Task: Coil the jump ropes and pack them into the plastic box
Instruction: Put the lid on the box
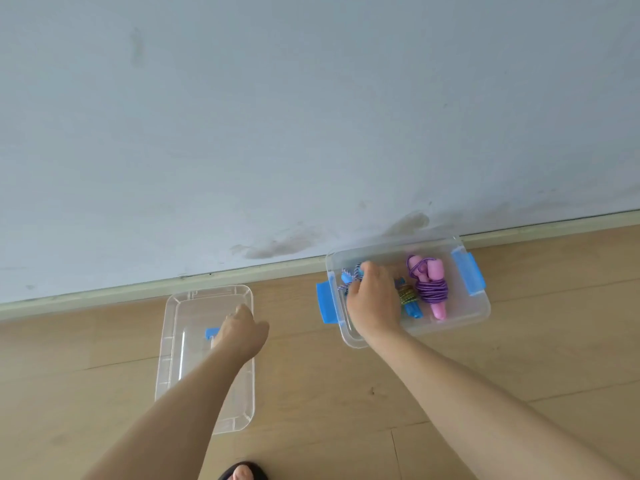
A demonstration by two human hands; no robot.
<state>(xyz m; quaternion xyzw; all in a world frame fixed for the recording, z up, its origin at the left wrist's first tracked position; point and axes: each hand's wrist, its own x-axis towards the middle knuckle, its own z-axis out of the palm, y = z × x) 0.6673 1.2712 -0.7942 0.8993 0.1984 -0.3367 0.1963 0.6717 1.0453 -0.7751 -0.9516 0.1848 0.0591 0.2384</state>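
Head cam: right hand (372, 303) curled round blue-handled rope bundle (349, 277), inside clear plastic box (481, 311). Just right of grip: another blue rope (410, 299), then pink-handled purple coil (431, 289). Left hand (242, 332) over lid (173, 341), fingers hidden, grip unclear tbh.

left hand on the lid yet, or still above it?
Cannot tell. The head view shows the left hand overlapping the clear lid on the floor, fingers hidden behind the knuckles, so neither contact nor a gap shows plainly.

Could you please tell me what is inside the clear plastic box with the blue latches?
Inside the plastic box: a coiled pink-handled rope, a blue-handled rope, and a third bundle the right hand grips, partly covering it.
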